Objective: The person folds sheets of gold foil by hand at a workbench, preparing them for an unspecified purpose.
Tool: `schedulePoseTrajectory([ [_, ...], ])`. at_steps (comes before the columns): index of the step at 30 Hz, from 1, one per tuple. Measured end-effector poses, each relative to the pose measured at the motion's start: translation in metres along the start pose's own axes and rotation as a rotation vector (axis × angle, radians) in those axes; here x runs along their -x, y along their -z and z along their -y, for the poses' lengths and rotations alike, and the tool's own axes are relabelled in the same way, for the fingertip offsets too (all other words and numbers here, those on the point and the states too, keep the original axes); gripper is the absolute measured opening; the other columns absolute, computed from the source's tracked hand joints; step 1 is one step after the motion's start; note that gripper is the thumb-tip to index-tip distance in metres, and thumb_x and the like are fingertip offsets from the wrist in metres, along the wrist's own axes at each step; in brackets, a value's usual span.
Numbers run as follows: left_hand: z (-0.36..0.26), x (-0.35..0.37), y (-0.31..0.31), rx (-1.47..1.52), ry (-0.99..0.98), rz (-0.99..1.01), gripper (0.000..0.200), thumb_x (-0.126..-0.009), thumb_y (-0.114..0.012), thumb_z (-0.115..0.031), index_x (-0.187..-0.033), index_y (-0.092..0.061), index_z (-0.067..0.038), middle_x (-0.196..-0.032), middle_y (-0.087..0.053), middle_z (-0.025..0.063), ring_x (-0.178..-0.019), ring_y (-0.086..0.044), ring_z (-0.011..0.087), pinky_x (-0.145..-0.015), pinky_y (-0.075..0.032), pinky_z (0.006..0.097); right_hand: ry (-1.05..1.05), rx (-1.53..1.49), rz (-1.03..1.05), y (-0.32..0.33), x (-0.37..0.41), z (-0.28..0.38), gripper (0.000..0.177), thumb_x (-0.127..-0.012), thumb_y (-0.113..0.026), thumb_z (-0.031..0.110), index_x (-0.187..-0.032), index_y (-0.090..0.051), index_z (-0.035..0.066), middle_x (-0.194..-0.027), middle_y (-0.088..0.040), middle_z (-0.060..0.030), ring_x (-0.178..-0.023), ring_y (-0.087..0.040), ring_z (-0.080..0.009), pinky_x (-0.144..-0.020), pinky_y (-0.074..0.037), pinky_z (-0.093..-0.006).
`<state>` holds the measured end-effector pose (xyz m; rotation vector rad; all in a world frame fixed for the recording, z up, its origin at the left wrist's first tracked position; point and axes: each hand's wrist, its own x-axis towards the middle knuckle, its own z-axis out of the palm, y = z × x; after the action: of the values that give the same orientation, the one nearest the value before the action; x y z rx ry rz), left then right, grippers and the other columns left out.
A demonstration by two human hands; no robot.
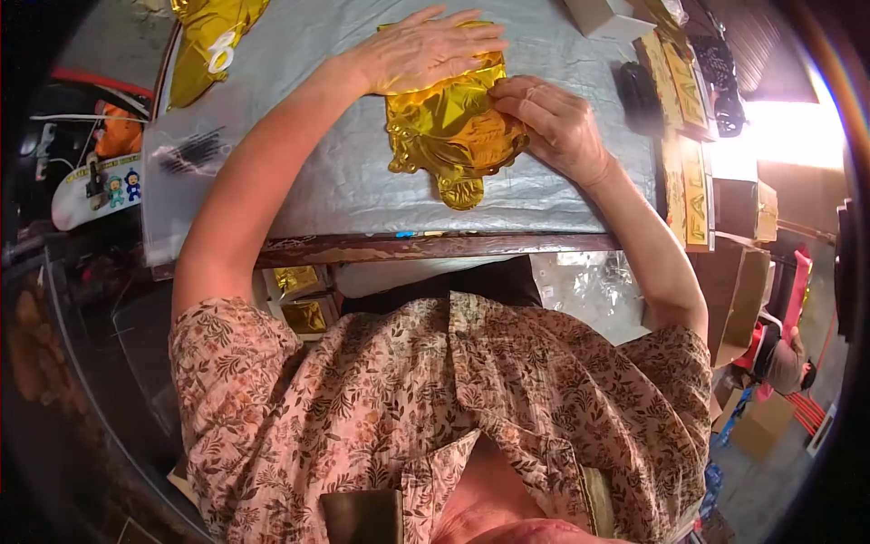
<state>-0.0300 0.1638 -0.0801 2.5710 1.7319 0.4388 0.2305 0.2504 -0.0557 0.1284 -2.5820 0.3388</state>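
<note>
A flat, shiny gold foil balloon (453,136), without air and with a rounded tab at its near end, lies on the grey covered table. My left hand (430,53) rests palm down across its far part, fingers stretched out. At the right edge of the foil, my right hand (551,122) has its fingertips closed in a pinch on the gold material. Creases run through the foil between the two hands. The left palm hides some of its far side.
On the table (317,181), more gold foil with a white ring (220,54) lies far left, above a clear plastic bag (190,150). Lettered boxes (696,190) and a black object (639,86) line the right side. Cardboard boxes (743,299) and another person (784,358) are beyond.
</note>
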Motion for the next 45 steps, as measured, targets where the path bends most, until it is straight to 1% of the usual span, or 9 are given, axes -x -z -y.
schedulePoseTrajectory([
  [3,0.001,0.002,-0.002,-0.145,-0.046,-0.062,0.050,-0.111,-0.041,-0.041,-0.160,-0.040,-0.028,-0.165,-0.039,-0.0012,-0.155,-0.030,0.0263,-0.128,-0.023,0.0487,0.027,0.042,-0.011,0.005,-0.003,0.002,0.030,-0.075,-0.074,-0.004,-0.104,-0.071,0.003,-0.112,-0.074,-0.0096,-0.106,-0.072,-0.0300,-0.094,-0.059,-0.0414],
  [6,-0.006,-0.004,0.021,0.075,-0.016,0.124,0.055,-0.110,-0.041,-0.038,-0.160,-0.039,-0.014,-0.167,-0.034,0.0116,-0.156,-0.027,0.0336,-0.124,-0.021,0.0582,0.026,0.051,-0.022,0.007,-0.002,0.005,0.033,-0.077,-0.074,-0.004,-0.108,-0.070,0.004,-0.117,-0.073,-0.0092,-0.110,-0.071,-0.0291,-0.103,-0.055,-0.0446],
  [16,-0.006,-0.004,0.021,0.109,0.025,0.164,0.057,-0.110,-0.040,-0.038,-0.160,-0.037,-0.013,-0.168,-0.031,0.0116,-0.157,-0.024,0.0335,-0.126,-0.019,0.0562,0.059,0.127,0.070,0.004,-0.005,-0.004,0.031,-0.085,-0.073,0.002,-0.115,-0.065,0.005,-0.134,-0.068,-0.0084,-0.130,-0.062,-0.0306,-0.120,-0.037,-0.0517],
  [23,-0.004,-0.003,0.018,0.127,0.022,0.158,0.058,-0.111,-0.036,-0.042,-0.160,-0.037,-0.012,-0.168,-0.031,0.0113,-0.157,-0.024,0.0319,-0.127,-0.017,0.0547,-0.012,0.005,0.172,0.005,-0.007,-0.010,0.028,-0.088,-0.071,0.004,-0.115,-0.063,0.005,-0.136,-0.066,-0.0095,-0.133,-0.058,-0.0329,-0.121,-0.035,-0.0534],
  [31,-0.007,-0.003,0.019,0.134,0.023,0.150,0.059,-0.111,-0.034,-0.045,-0.161,-0.037,-0.014,-0.168,-0.031,0.0110,-0.157,-0.024,0.0329,-0.127,-0.016,0.0556,0.032,0.035,0.129,0.001,-0.005,-0.009,0.030,-0.084,-0.070,-0.002,-0.113,-0.064,0.003,-0.134,-0.066,-0.0119,-0.126,-0.063,-0.0341,-0.113,-0.048,-0.0478],
  [37,-0.003,-0.003,0.018,0.132,0.012,0.146,0.059,-0.111,-0.033,-0.046,-0.161,-0.036,-0.015,-0.168,-0.031,0.0106,-0.157,-0.024,0.0334,-0.127,-0.015,0.0555,0.034,-0.037,0.121,0.004,-0.006,-0.009,0.031,-0.079,-0.070,-0.004,-0.110,-0.066,0.001,-0.134,-0.066,-0.0123,-0.125,-0.062,-0.0361,-0.114,-0.047,-0.0485],
  [40,0.001,-0.001,0.020,0.283,0.071,0.082,0.060,-0.111,-0.036,-0.046,-0.162,-0.035,-0.015,-0.168,-0.031,0.0123,-0.157,-0.023,0.0337,-0.127,-0.015,0.0550,-0.009,-0.051,0.156,0.007,-0.006,-0.006,0.033,-0.078,-0.068,-0.007,-0.110,-0.066,0.001,-0.135,-0.066,-0.0119,-0.124,-0.062,-0.0376,-0.114,-0.047,-0.0490],
  [42,0.010,0.006,0.017,0.598,0.121,-0.242,0.061,-0.110,-0.043,-0.045,-0.163,-0.032,-0.015,-0.168,-0.032,0.0150,-0.158,-0.021,0.0338,-0.127,-0.015,0.0543,-0.003,-0.067,0.149,0.008,-0.006,-0.008,0.034,-0.078,-0.067,-0.007,-0.110,-0.065,0.002,-0.136,-0.066,-0.0118,-0.124,-0.062,-0.0388,-0.113,-0.047,-0.0489],
  [45,0.006,0.040,0.051,0.637,0.145,-0.380,0.065,-0.109,-0.047,-0.045,-0.164,-0.029,-0.017,-0.167,-0.032,0.0155,-0.158,-0.022,0.0334,-0.128,-0.016,0.0534,-0.031,-0.098,0.133,0.006,-0.005,-0.007,0.033,-0.078,-0.066,-0.006,-0.110,-0.065,0.002,-0.137,-0.065,-0.0115,-0.124,-0.062,-0.0411,-0.111,-0.049,-0.0482],
])
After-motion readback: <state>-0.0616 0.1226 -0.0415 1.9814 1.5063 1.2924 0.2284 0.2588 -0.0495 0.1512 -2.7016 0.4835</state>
